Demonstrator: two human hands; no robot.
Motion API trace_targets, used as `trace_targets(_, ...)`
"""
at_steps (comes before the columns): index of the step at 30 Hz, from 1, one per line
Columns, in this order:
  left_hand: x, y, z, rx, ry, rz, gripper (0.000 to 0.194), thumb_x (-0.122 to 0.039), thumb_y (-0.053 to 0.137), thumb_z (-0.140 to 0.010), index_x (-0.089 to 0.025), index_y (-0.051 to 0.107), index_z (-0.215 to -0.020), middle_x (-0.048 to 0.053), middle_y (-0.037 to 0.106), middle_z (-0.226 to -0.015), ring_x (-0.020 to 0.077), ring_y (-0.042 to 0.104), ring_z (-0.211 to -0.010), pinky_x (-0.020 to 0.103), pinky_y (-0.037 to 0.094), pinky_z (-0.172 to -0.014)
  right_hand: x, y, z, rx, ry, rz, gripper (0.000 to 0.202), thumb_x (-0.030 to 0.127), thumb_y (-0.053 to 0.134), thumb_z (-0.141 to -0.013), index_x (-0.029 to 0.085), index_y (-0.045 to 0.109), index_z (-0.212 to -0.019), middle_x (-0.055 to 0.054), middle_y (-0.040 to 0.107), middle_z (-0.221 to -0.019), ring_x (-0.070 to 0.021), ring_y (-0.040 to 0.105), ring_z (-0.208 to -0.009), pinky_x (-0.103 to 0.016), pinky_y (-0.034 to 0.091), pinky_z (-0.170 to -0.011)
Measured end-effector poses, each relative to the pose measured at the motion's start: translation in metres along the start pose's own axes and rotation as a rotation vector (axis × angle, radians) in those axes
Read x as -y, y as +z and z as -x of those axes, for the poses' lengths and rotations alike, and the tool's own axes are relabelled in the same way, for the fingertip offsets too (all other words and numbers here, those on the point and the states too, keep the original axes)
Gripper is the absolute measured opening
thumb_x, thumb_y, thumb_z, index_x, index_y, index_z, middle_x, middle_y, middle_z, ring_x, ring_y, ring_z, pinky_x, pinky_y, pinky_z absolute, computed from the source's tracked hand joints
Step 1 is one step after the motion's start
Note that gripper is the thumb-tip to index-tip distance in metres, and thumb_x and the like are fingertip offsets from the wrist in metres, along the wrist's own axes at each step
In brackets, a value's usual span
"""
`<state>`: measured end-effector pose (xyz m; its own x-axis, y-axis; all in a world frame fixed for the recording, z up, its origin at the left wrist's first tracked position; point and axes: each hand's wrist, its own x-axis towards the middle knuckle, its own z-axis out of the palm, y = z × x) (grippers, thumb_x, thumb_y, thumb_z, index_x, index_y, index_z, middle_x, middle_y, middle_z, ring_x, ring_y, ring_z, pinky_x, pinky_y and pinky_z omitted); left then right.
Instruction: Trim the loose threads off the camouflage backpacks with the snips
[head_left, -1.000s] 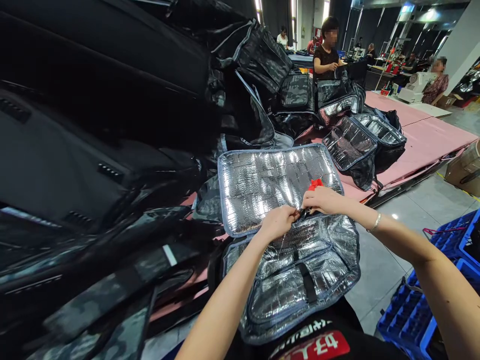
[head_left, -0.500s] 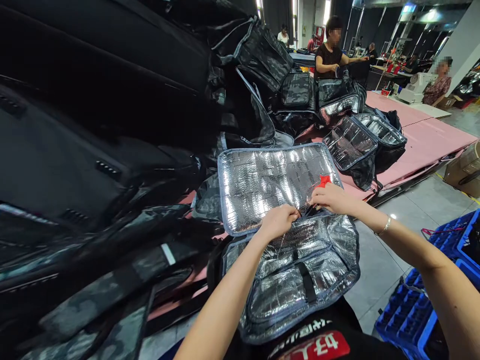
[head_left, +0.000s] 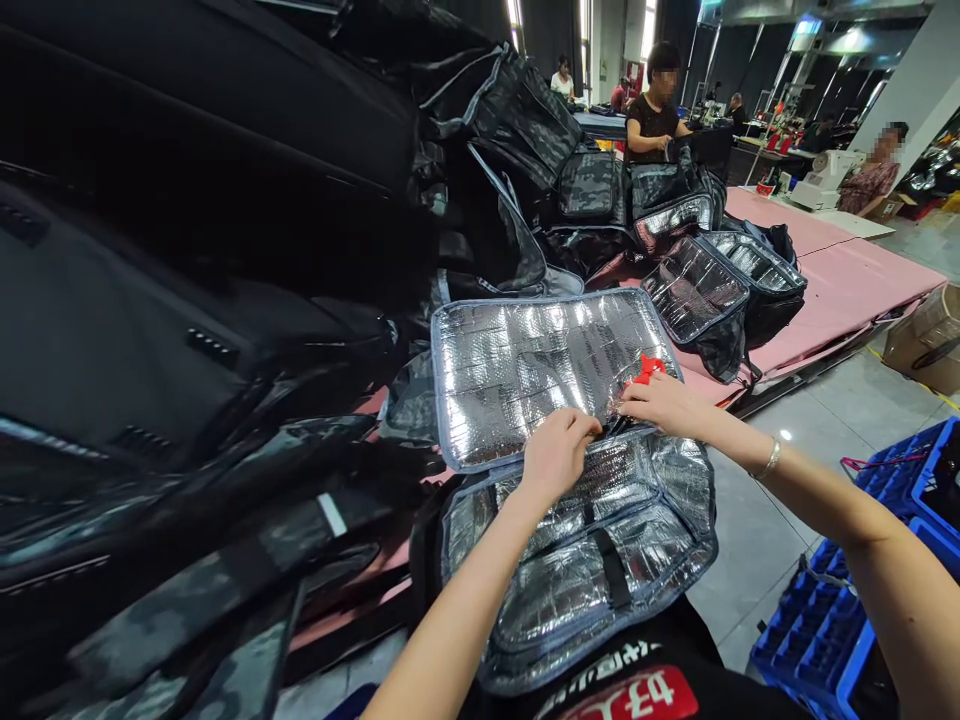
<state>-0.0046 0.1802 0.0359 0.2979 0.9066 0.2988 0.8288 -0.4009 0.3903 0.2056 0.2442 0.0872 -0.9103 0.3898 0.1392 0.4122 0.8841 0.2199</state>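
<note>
An insulated bag with silver foil lining (head_left: pixel 555 600) lies unfolded in front of me, its foil-lined flap (head_left: pixel 510 370) laid back on the far side. At the fold between flap and bag, my left hand (head_left: pixel 557 450) has its fingers pinched on the dark seam edge. Just to its right, my right hand (head_left: pixel 664 402) is closed at the same seam, with a small red thing (head_left: pixel 649 369) at its fingers; its shape is partly hidden. A black strap (head_left: pixel 613 568) crosses the bag's lining.
Dark camouflage bags (head_left: pixel 589 185) are piled at the left and back. Another foil-lined bag (head_left: pixel 697 290) lies on the pink table (head_left: pixel 840 275). Blue crates (head_left: pixel 810 620) stand on the floor at right. A person (head_left: pixel 652 115) works across the table.
My right hand has turned slightly and more of the red thing shows. My left hand has stayed near the seam, its fingers a little more bunched.
</note>
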Motion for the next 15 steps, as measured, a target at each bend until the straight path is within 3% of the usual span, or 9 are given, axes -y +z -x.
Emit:
trace_targets(3,-0.006,0.009,0.012,-0.205,0.117,-0.137,0.017,-0.022,0.046,-0.085,-0.022,0.062,-0.087,0.005,0.062,-0.085,0.0195,0.051,-0.08,0.033,0.035,-0.068,-0.002,-0.001,0.0,0.021,0.008,-0.031,0.026,0.01,0.043,-0.089,0.02,0.061,-0.105,-0.005,0.062,-0.099,-0.015,0.05,-0.075,-0.03,0.03,-0.068)
trace_targets(5,-0.01,0.015,0.018,-0.28,0.111,-0.213,0.013,-0.024,0.051,-0.084,-0.023,0.063,-0.088,0.005,0.063,-0.086,0.0204,0.052,-0.081,0.035,0.034,-0.069,-0.003,-0.001,0.0,0.032,0.013,-0.039,0.026,0.01,0.043,-0.089,0.02,0.061,-0.105,-0.006,0.062,-0.099,-0.0152,0.05,-0.075,-0.03,0.03,-0.067)
trace_targets(10,-0.023,0.032,0.021,-0.408,0.012,-0.253,0.013,-0.019,0.052,-0.082,-0.022,0.063,-0.087,0.006,0.064,-0.095,0.0215,0.053,-0.088,0.038,0.032,-0.076,-0.002,-0.003,-0.002,0.032,0.013,-0.052,0.023,0.013,0.045,-0.09,0.02,0.062,-0.103,-0.006,0.062,-0.098,-0.0158,0.05,-0.076,-0.03,0.03,-0.066)
trace_targets(15,-0.033,0.041,0.022,-0.495,-0.016,-0.124,0.007,-0.017,0.052,-0.081,-0.018,0.059,-0.079,0.009,0.063,-0.101,0.0216,0.054,-0.092,0.038,0.033,-0.08,-0.001,-0.004,0.0,0.014,-0.017,-0.034,0.022,0.012,0.044,-0.091,0.019,0.062,-0.1,-0.005,0.063,-0.097,-0.0147,0.048,-0.073,-0.029,0.029,-0.066)
